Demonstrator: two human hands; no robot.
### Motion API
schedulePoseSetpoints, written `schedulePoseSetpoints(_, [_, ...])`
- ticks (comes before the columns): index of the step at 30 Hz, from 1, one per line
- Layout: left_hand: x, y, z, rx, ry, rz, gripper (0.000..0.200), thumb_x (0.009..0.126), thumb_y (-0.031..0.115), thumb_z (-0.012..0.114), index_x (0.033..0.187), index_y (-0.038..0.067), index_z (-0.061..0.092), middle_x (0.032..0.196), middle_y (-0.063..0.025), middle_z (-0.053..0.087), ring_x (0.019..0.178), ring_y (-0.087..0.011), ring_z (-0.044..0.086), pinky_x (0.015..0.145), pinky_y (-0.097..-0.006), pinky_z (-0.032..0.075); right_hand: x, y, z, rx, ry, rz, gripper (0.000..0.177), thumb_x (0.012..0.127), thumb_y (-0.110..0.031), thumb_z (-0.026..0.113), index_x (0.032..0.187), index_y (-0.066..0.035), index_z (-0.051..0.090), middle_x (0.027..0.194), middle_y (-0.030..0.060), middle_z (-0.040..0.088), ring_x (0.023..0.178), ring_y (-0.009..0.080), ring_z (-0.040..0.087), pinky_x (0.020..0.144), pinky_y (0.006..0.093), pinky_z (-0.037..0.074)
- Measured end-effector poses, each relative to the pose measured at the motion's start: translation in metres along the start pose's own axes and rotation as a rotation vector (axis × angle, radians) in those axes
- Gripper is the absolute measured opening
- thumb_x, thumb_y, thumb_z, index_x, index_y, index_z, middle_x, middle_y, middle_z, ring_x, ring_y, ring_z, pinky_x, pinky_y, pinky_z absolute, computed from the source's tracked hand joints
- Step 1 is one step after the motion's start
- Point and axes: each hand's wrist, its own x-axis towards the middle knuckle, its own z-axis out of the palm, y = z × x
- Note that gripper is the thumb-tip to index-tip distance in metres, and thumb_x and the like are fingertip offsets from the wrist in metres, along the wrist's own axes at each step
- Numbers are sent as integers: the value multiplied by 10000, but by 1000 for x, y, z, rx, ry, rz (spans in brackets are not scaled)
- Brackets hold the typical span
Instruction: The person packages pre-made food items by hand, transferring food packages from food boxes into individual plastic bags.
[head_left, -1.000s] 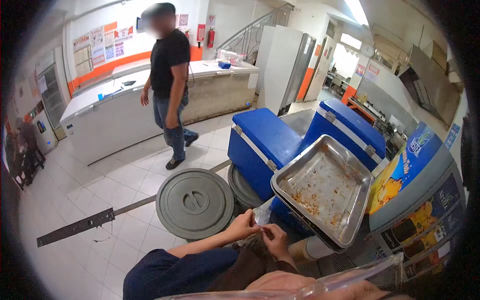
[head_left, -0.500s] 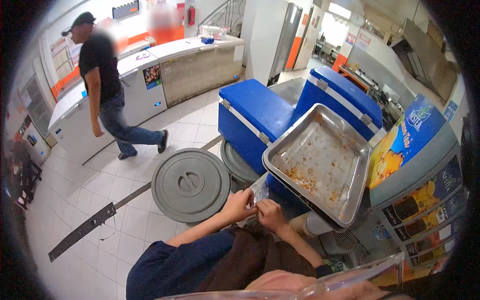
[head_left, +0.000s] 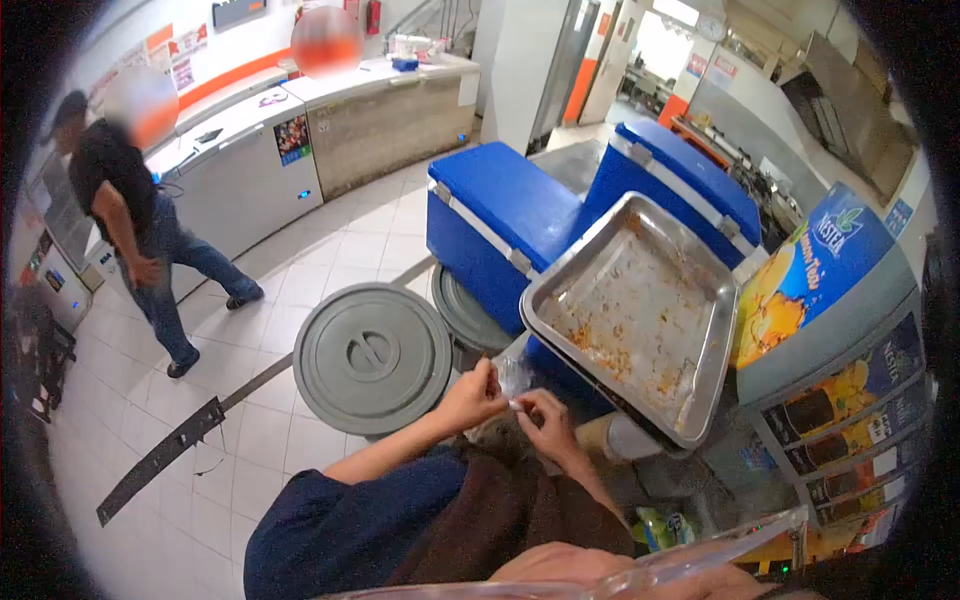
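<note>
In front of my body, both hands are closed in a pinch on a clear plastic bag (head_left: 514,377), which rises crumpled above my fingers. My left hand (head_left: 473,399) grips its left side, over the edge of the large grey lid. My right hand (head_left: 546,424) has thumb and forefinger on the right side, where a small whitish bit shows between the fingertips. The lower part of the bag is hard to make out against my dark clothing. A steel tray (head_left: 650,310) with orange-brown food crumbs stands just to the right of my hands.
Left of my hands is a round grey lidded bin (head_left: 372,358), with a second grey bin (head_left: 468,308) behind. Blue coolers (head_left: 505,205) stand beyond. A drink dispenser (head_left: 815,270) is at right. White chest freezers (head_left: 245,180) line the wall; a person (head_left: 135,215) walks at left.
The person in the black shirt has walked farther left. My fingertips have shifted slightly on the plastic, and the whitish bit now shows between them.
</note>
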Motion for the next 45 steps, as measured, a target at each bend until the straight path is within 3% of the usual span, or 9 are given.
schedulePoseSetpoints(3, [-1, 2, 7, 42, 15, -41, 330, 670, 201, 668, 805, 11, 433, 654, -120, 520, 583, -214, 512, 542, -326, 421, 13, -35, -6, -439, -60, -177, 260, 610, 68, 542, 861, 10, 515, 889, 155, 506, 837, 316, 489, 713, 350, 423])
schedulePoseSetpoints(7, [1, 6, 1, -100, -59, -169, 322, 666, 165, 680, 803, 26, 423, 637, -46, 461, 597, -102, 431, 534, -264, 390, 15, -37, 4, -505, -64, -205, 174, 654, 24, 476, 827, 24, 484, 844, 166, 482, 814, 328, 466, 722, 398, 403])
schedulePoseSetpoints(13, [-2, 16, -2, -81, -99, -18, 306, 640, 149, 646, 840, 38, 443, 628, -59, 509, 585, -183, 502, 553, -313, 394, 15, -25, 5, -454, -129, -223, 133, 666, -11, 509, 795, 1, 481, 779, 140, 496, 754, 322, 505, 658, 395, 430])
schedulePoseSetpoints(16, [-2, 14, 0, 326, 38, 205, 371, 588, 152, 673, 879, 89, 452, 729, -12, 544, 668, -203, 532, 621, -345, 371, 17, -18, 4, -447, -151, -207, 123, 656, -15, 528, 771, -4, 486, 751, 135, 495, 746, 327, 510, 657, 403, 434])
schedulePoseSetpoints(29, [2, -14, 8, 150, 48, 400, 339, 612, 98, 647, 869, 69, 428, 738, -38, 538, 678, -203, 530, 644, -330, 381, -9, 42, 13, 454, -34, 79, 169, 661, 14, 505, 829, -6, 519, 808, 115, 514, 712, 210, 534, 634, 280, 425])
schedulePoseSetpoints(31, [1, -13, 7, -122, -22, 169, 311, 633, 86, 632, 846, 36, 410, 709, -82, 538, 628, -231, 530, 575, -322, 414, -5, 28, 9, 565, -10, 122, 176, 658, 15, 508, 833, -5, 510, 819, 115, 504, 715, 213, 530, 645, 272, 424])
schedulePoseSetpoints(34, [0, 10, 0, -63, -6, -37, 314, 648, 105, 635, 834, 17, 396, 668, -117, 527, 575, -236, 517, 518, -331, 410, 11, -38, -14, -25, -193, 205, 229, 647, 26, 510, 874, -8, 495, 876, 132, 496, 788, 257, 517, 716, 297, 423])
schedulePoseSetpoints(36, [-1, 17, 2, -43, -12, -10, 325, 646, 114, 641, 830, 14, 394, 647, -121, 514, 568, -226, 510, 514, -332, 403, 10, -53, -8, -462, -126, -47, 262, 639, 30, 524, 897, 11, 480, 908, 156, 493, 864, 312, 487, 772, 350, 414])
schedulePoseSetpoints(45, [-3, 19, 1, -10, -12, -2, 314, 683, 154, 621, 838, 17, 385, 603, -138, 489, 554, -259, 500, 515, -347, 398, 7, -49, 11, -621, -136, -45, 154, 704, 4, 438, 852, 29, 473, 863, 166, 498, 844, 330, 472, 760, 390, 404])
